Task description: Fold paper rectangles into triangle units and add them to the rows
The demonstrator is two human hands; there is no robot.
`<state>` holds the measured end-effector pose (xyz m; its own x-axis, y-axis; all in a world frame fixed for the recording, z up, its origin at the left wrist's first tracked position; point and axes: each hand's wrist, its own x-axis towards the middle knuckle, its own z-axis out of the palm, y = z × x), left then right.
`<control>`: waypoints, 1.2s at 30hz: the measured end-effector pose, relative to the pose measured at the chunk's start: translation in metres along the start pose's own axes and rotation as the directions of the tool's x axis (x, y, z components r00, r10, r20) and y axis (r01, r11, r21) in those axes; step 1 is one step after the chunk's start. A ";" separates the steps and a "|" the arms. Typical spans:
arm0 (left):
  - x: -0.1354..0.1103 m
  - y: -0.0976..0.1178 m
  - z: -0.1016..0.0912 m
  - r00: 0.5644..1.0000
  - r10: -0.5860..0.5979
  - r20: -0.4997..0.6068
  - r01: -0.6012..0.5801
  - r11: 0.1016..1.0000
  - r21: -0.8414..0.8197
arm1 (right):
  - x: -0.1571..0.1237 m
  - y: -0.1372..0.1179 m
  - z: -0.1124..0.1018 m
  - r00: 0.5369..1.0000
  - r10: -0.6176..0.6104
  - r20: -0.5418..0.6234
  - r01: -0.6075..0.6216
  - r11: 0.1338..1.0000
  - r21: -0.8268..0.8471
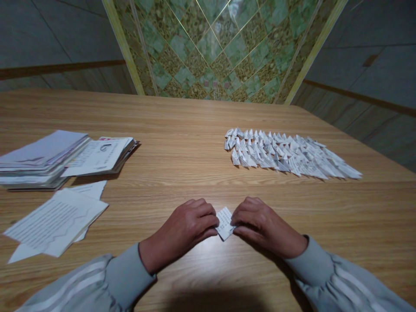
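A small folded piece of printed paper [225, 222] lies on the wooden table [182, 169] near the front edge. My left hand [186, 229] pinches its left side with curled fingers. My right hand [261, 225] pinches its right side the same way. Both hands rest on the table, and most of the paper piece is hidden between the fingertips. Both wrists wear grey sleeves with white stripes.
Several small folded paper pieces [286, 154] lie in rows at the right of the table. A stack of printed sheets [61, 158] sits at the left, with cut paper scraps [55, 221] in front of it. A green tiled wall panel [221, 47] stands behind.
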<state>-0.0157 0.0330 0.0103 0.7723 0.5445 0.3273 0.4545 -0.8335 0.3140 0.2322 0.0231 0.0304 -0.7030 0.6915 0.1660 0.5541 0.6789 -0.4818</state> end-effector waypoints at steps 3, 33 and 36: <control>0.000 -0.001 0.000 1.000 0.007 -0.006 -0.007 1.000 0.006 | 0.000 0.001 0.001 1.000 0.002 0.002 -0.002 1.000 -0.022; -0.001 0.003 0.002 0.988 -0.153 0.015 0.153 0.988 0.000 | 0.000 0.001 0.007 0.991 0.070 -0.111 -0.081 0.991 -0.103; -0.001 0.004 0.003 0.982 -0.190 -0.009 0.189 0.981 -0.043 | -0.001 0.002 0.007 0.988 0.116 -0.105 -0.122 0.991 -0.058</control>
<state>-0.0134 0.0283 0.0084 0.6681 0.6936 0.2695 0.5728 -0.7105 0.4087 0.2311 0.0219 0.0237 -0.5834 0.7875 0.1989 0.6608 0.6026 -0.4475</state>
